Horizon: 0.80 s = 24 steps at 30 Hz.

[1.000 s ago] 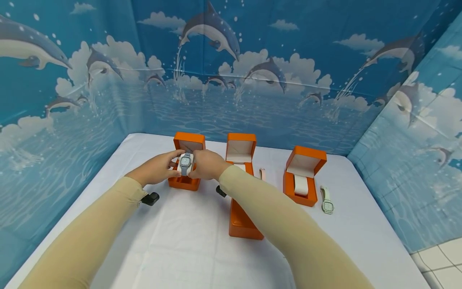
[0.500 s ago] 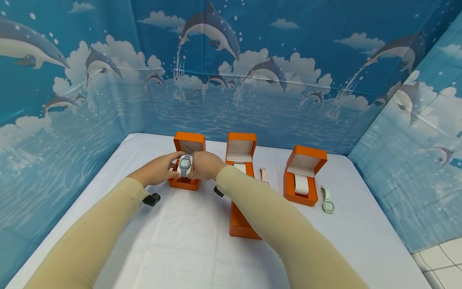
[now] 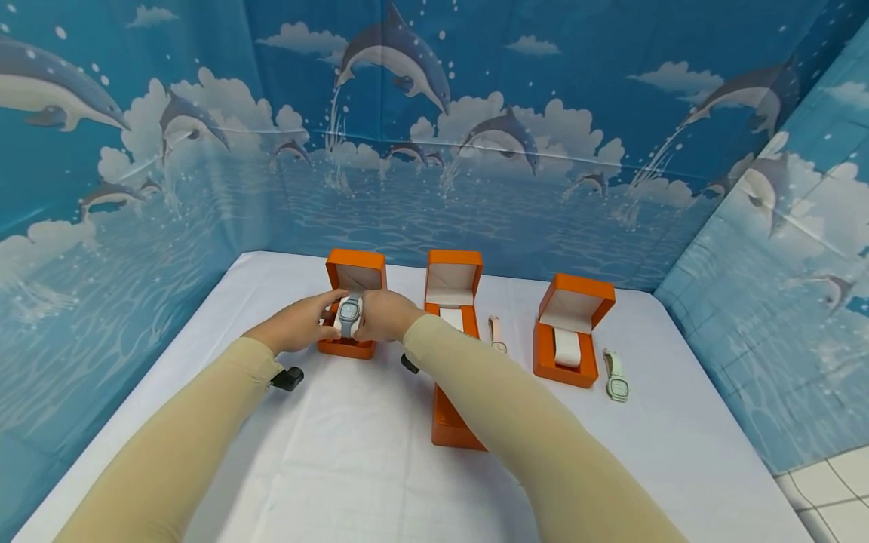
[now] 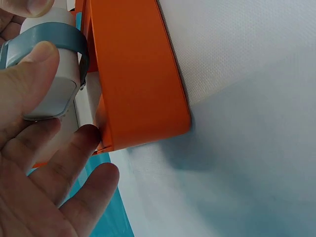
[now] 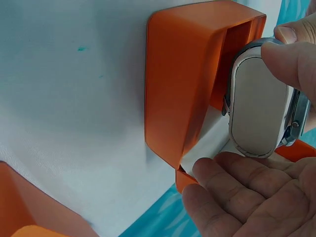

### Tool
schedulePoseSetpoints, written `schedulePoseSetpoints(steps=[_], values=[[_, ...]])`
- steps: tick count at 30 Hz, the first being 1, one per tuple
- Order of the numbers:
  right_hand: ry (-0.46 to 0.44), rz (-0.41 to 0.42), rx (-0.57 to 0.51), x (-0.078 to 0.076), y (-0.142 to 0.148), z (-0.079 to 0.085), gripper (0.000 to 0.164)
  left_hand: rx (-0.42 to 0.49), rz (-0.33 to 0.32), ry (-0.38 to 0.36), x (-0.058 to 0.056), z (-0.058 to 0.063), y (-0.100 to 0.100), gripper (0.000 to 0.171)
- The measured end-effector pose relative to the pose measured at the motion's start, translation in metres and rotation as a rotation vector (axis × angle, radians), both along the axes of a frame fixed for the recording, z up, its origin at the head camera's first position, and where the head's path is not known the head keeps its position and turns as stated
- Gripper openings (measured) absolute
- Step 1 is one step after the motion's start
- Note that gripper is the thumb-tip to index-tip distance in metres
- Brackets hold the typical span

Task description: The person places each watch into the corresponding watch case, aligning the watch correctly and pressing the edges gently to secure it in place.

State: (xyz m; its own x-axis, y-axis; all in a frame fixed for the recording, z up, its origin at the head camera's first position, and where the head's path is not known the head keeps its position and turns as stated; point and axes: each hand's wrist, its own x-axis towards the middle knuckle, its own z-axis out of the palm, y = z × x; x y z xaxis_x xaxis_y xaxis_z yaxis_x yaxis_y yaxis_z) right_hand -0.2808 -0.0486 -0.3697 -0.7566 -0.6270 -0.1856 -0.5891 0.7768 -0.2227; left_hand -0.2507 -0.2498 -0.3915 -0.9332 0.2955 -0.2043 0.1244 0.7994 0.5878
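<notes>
A wristwatch (image 3: 349,310) with a grey-blue strap is wrapped round a white watch cushion (image 5: 259,106). My left hand (image 3: 299,324) grips one end of the cushion, its thumb over the strap (image 4: 49,37) in the left wrist view. At the other end my right hand (image 3: 385,315) pinches the cushion between thumb and fingers. Both hands hold it at the opening of an orange watch box (image 3: 348,350), whose lid (image 3: 356,260) stands raised behind them. The wrist views show the cushion partly over the box's opening, the remaining fingers of each hand spread beside it.
Two more lidded orange boxes, a middle one (image 3: 454,260) and a right one (image 3: 566,378), stand raised with white cushions inside. A pink-strapped watch (image 3: 495,329) and a pale green watch (image 3: 616,381) lie beside them. Another orange box (image 3: 456,430) is partly hidden under the right sleeve.
Both hands have come slightly lower with the watch and cushion, toward the box. My right forearm has shifted a little left, uncovering more of the pink-strapped watch.
</notes>
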Motion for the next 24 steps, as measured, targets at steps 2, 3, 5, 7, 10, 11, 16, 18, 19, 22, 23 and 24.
schedulePoseSetpoints(steps=[2,3,5,7,10,11,16,18,19,22,23,24], values=[[-0.004,0.006,-0.009,0.0000,-0.0003,-0.0014,0.033,-0.003,-0.005,0.006,0.0004,-0.0007,-0.0005,0.085],[-0.008,0.004,-0.010,0.0000,-0.0004,-0.0021,0.031,-0.005,-0.008,0.008,0.0006,-0.0010,-0.0007,0.085],[-0.008,0.002,-0.007,-0.0001,-0.0008,-0.0033,0.030,-0.008,-0.010,0.010,0.0012,-0.0015,-0.0013,0.085],[-0.004,0.003,0.001,0.0003,-0.0012,-0.0042,0.030,-0.012,-0.012,0.009,0.0015,-0.0021,-0.0017,0.086],[-0.002,0.001,0.006,0.0014,-0.0017,-0.0042,0.030,-0.028,-0.017,0.010,0.0011,-0.0036,-0.0025,0.086],[-0.002,-0.002,0.009,0.0019,-0.0017,-0.0042,0.030,-0.033,-0.020,0.010,0.0011,-0.0038,-0.0024,0.086],[-0.006,-0.019,0.016,0.0027,-0.0015,-0.0065,0.029,-0.054,-0.032,0.020,0.0004,-0.0065,-0.0016,0.088],[-0.015,-0.022,0.011,0.0025,-0.0021,-0.0071,0.028,-0.059,-0.029,0.019,-0.0001,-0.0076,-0.0018,0.088],[-0.021,-0.024,0.007,0.0027,-0.0024,-0.0070,0.028,-0.059,-0.026,0.016,-0.0002,-0.0079,-0.0022,0.088],[-0.031,-0.029,0.000,0.0031,-0.0041,-0.0073,0.027,-0.065,-0.016,0.007,-0.0008,-0.0082,-0.0037,0.088],[-0.030,-0.032,-0.001,0.0033,-0.0048,-0.0075,0.027,-0.066,-0.013,0.005,-0.0010,-0.0081,-0.0041,0.088],[-0.032,-0.035,-0.001,0.0036,-0.0054,-0.0077,0.028,-0.067,-0.010,0.004,-0.0012,-0.0080,-0.0045,0.088]])
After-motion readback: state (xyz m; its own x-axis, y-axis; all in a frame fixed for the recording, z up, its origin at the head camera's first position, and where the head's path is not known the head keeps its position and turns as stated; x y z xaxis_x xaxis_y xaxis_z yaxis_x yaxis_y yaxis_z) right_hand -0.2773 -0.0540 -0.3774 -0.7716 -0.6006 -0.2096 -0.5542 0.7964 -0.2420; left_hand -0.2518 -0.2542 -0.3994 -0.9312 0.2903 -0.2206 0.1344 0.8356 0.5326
